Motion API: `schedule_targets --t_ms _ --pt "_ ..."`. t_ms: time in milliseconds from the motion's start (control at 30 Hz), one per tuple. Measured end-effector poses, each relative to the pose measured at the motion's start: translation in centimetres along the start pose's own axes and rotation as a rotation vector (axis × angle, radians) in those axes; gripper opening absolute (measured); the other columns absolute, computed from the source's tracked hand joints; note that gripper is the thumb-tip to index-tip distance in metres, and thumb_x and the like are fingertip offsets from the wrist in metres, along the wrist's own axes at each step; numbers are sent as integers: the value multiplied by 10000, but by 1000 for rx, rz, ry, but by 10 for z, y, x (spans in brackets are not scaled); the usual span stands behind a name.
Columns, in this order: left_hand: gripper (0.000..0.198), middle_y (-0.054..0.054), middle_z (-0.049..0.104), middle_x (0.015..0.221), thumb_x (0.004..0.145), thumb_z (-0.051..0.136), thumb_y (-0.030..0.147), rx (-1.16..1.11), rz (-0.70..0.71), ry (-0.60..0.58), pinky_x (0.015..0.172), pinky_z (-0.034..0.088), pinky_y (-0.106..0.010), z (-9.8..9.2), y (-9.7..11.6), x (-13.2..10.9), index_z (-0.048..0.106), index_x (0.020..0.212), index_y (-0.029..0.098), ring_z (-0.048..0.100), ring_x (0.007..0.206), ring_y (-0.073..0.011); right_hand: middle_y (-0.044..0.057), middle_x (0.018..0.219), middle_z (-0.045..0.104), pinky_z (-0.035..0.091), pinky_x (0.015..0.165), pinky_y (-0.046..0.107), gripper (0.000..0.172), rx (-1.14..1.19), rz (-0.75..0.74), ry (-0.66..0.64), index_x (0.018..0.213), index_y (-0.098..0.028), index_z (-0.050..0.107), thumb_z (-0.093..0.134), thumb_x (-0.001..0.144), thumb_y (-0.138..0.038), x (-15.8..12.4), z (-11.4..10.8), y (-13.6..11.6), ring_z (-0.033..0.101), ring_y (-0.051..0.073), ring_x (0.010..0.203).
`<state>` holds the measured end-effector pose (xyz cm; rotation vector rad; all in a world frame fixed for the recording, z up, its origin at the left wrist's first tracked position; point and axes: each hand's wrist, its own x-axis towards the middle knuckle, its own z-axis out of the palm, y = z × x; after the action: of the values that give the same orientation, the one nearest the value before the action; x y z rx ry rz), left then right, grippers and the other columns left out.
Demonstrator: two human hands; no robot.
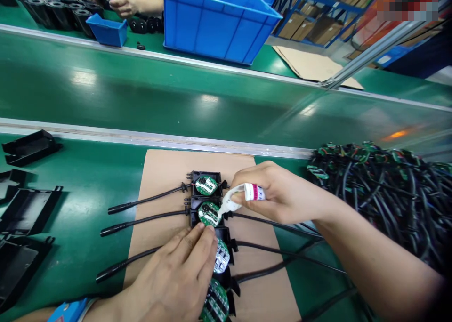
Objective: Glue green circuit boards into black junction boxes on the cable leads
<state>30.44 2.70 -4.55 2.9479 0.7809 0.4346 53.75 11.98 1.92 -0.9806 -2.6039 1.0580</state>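
My right hand (282, 190) squeezes a white glue bottle (254, 192) with a pink-banded label. Its nozzle points down-left, its tip at the right edge of a round green circuit board (208, 214) that carries white paste. My left hand (176, 270) lies flat with fingers stretched out, fingertips at that board's lower edge, partly covering the board (221, 256) below. Above, another board (206, 186) bears a curved white strip of paste. At the bottom, a further board (216, 302) shows no white strip. The boards sit in a column of black plastic housings (195, 175), with black cables running out both sides.
Brown cardboard (164, 171) lies under the housings. Loose black housings (31, 211) are at left; a heap of cabled boards (374, 190) is at right. Beyond a green barrier (141, 91) stand blue bins (219, 25), black cylinders (52, 13) and a co-worker's hands (123, 4).
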Motion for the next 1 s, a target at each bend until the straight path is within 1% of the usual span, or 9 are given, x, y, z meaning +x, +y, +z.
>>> schedule_targets --t_ms 167,267,467,533,633,700,733,833,1000 --pt "437 -142 582 1291 895 341 179 -17 -9 -58 890 499 -325 5 3 -3 536 1260 38 592 1115 -261 21 708 607 364 580 218 109 3 -34 28 740 -156 566 504 792 -84 6 2 3 508 95 607" --pt "436 -130 574 1304 892 343 175 -21 -20 -59 908 486 -318 7 4 -4 533 1265 51 584 1123 -251 28 722 615 369 585 218 105 -11 -45 47 741 -154 562 505 793 -83 10 4 3 519 98 621" --pt "434 -126 579 1298 899 346 202 -20 -11 -64 894 494 -322 -2 1 -1 540 1255 46 583 1127 -253 20 701 609 362 570 220 101 -43 -7 58 745 -149 583 519 812 -108 0 4 5 505 95 600" --pt "422 -116 599 1275 909 343 222 -27 -24 -39 883 498 -322 -5 3 -1 563 1226 51 586 1120 -249 7 671 588 353 552 217 111 -29 17 96 745 -149 593 530 835 -146 -9 3 1 480 86 568" --pt "340 -75 673 1155 911 365 177 -11 -36 140 845 495 -311 -3 14 -7 635 1103 97 614 1051 -224 -5 656 577 343 525 207 112 36 31 166 789 -152 612 537 864 -188 -22 7 -10 463 74 544" --pt "302 -50 703 1069 913 383 138 25 -24 240 808 484 -301 2 23 -16 661 1031 130 629 979 -204 -5 662 579 336 514 203 107 85 13 177 810 -155 615 530 871 -178 -27 13 -19 456 70 539" --pt "297 -44 707 1051 918 387 133 43 -16 257 791 477 -297 4 28 -20 666 1017 140 630 954 -198 -4 663 578 337 517 203 110 100 -1 172 808 -155 613 523 870 -168 -28 17 -24 453 70 542" --pt "332 -46 683 1116 949 352 167 59 -23 231 792 457 -303 10 36 -31 659 1075 150 613 977 -202 0 650 557 338 540 218 115 95 -42 140 780 -149 599 503 841 -134 -24 33 -33 437 82 557" --pt "358 -35 669 1153 964 327 191 36 -37 222 878 411 -313 8 36 -33 654 1105 156 578 1050 -198 -1 644 512 325 561 238 92 52 -84 38 717 -146 561 497 746 -86 -11 48 -36 417 103 586"
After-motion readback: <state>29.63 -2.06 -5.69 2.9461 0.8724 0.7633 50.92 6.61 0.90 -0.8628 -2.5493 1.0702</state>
